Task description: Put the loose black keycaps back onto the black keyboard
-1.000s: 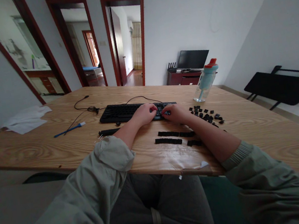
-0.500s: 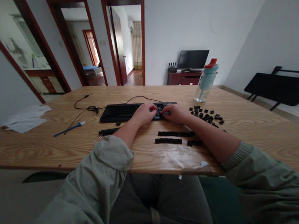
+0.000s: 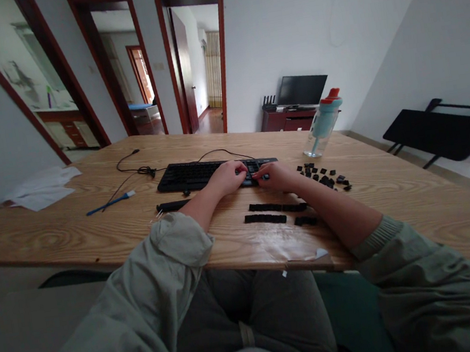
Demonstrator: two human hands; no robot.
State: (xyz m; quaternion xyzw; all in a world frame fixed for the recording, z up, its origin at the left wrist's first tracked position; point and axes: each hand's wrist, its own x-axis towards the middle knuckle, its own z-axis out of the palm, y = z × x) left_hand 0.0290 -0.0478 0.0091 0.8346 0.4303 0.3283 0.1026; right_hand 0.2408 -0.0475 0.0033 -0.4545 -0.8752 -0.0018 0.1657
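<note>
A black keyboard (image 3: 186, 176) lies across the middle of the wooden table. Over its right end is my left hand (image 3: 230, 175), fingers curled and pressed together at the keys. My right hand (image 3: 276, 176) meets it there from the right, its fingers pinched at the same spot. Whatever either hand holds is too small and covered to name. Loose black keycaps (image 3: 325, 181) lie scattered beyond my right forearm. Keycaps stand in two rows (image 3: 265, 219) in front of the keyboard, with a short group (image 3: 305, 221) beside my right forearm.
A clear bottle with a red lid (image 3: 322, 126) stands behind the loose keycaps. To the left are a blue brush (image 3: 110, 204), a coiled cable (image 3: 144, 170) and white crumpled sheets (image 3: 44, 188). A long black piece (image 3: 173, 206) lies partly under my left forearm.
My right hand's fingers have shifted slightly at the keyboard's right end. The view has tilted a little; my left hand stays in place over the keys.
</note>
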